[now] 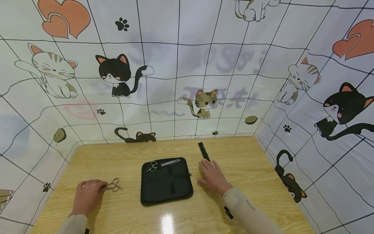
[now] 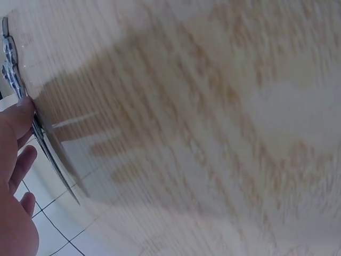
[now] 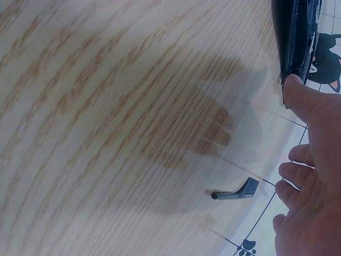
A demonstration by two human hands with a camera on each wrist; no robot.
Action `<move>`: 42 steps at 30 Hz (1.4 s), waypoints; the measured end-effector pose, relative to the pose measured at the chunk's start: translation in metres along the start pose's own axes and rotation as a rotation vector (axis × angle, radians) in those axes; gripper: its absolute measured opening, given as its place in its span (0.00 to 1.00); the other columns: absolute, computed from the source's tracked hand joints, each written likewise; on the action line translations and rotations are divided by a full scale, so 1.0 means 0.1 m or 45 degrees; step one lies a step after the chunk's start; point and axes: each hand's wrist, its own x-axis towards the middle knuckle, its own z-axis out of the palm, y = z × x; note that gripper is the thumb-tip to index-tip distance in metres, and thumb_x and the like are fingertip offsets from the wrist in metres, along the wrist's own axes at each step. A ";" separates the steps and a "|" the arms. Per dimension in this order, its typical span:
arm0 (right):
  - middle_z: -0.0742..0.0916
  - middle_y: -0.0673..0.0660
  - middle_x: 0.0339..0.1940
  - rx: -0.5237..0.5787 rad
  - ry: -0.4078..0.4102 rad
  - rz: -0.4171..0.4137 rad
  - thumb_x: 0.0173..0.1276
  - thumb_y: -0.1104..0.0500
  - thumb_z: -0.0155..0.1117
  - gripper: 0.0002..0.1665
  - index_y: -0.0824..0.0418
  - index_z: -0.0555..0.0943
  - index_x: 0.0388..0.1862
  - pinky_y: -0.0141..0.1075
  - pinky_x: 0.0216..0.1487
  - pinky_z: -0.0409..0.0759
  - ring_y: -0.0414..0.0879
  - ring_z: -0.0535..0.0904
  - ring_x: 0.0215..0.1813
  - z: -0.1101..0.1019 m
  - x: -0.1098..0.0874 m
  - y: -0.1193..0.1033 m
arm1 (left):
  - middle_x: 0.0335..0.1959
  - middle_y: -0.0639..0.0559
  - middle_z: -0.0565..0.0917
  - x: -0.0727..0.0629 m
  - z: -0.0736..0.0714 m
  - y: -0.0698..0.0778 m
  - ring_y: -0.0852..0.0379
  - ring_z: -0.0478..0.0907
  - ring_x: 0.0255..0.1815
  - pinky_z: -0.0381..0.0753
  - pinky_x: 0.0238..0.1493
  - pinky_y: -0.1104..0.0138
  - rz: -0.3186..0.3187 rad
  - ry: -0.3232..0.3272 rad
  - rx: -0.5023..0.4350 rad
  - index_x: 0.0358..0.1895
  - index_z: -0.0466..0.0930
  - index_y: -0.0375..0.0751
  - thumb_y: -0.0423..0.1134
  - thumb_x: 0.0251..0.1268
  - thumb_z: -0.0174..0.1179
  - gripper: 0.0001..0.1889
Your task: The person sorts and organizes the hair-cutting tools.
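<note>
In the head view my left hand [image 1: 87,196] pinches a pair of metal scissors [image 1: 114,186] near the table's left side. The left wrist view shows thumb and fingertips on the scissors [image 2: 13,72], with a pointed end reaching past the fingers. My right hand [image 1: 214,177] hovers with loosely extended fingers at the near end of a black comb [image 1: 203,151]. In the right wrist view the comb [image 3: 234,190] lies on the table, apart from the fingers. The thumb there appears close to the black case [image 3: 295,42]; contact cannot be told.
Between the hands lies the flat black case [image 1: 166,185], with a second pair of scissors [image 1: 159,165] on its upper left part. The wooden table [image 1: 111,159] meets white walls [image 1: 160,107] printed with cats at its back and sides.
</note>
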 end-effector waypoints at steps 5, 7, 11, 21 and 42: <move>0.69 0.62 0.74 0.010 0.003 -0.003 0.65 0.40 0.64 0.46 0.65 0.65 0.73 0.57 0.76 0.55 0.57 0.64 0.76 -0.01 -0.01 -0.01 | 0.36 0.49 0.88 0.01 0.04 0.00 0.41 0.82 0.42 0.71 0.49 0.41 -0.006 0.032 -0.008 0.35 0.86 0.47 0.38 0.52 0.71 0.07; 0.69 0.61 0.75 0.015 -0.004 0.003 0.66 0.40 0.64 0.46 0.65 0.64 0.74 0.57 0.77 0.54 0.57 0.63 0.76 0.00 -0.01 -0.01 | 0.36 0.48 0.87 0.01 0.05 -0.01 0.41 0.82 0.42 0.70 0.49 0.42 -0.007 0.031 -0.006 0.34 0.85 0.46 0.38 0.53 0.70 0.06; 0.68 0.61 0.75 0.026 -0.011 0.012 0.66 0.40 0.63 0.46 0.64 0.63 0.74 0.56 0.77 0.53 0.57 0.62 0.77 0.01 0.00 -0.01 | 0.36 0.46 0.85 -0.01 0.09 0.00 0.40 0.81 0.43 0.70 0.50 0.42 0.022 0.047 0.042 0.35 0.82 0.42 0.36 0.54 0.69 0.07; 0.68 0.61 0.75 -0.014 -0.007 -0.003 0.67 0.39 0.62 0.46 0.63 0.63 0.74 0.56 0.78 0.53 0.55 0.61 0.77 0.06 0.00 0.00 | 0.31 0.41 0.82 -0.05 0.13 0.06 0.38 0.80 0.37 0.71 0.46 0.42 0.106 0.203 0.108 0.33 0.76 0.37 0.33 0.52 0.69 0.10; 0.69 0.60 0.75 -0.028 0.013 -0.031 0.65 0.38 0.63 0.47 0.64 0.64 0.74 0.56 0.77 0.55 0.57 0.63 0.76 0.07 0.01 -0.05 | 0.34 0.42 0.82 0.03 0.18 0.25 0.38 0.80 0.40 0.69 0.50 0.42 0.046 0.183 0.020 0.38 0.75 0.35 0.33 0.62 0.63 0.07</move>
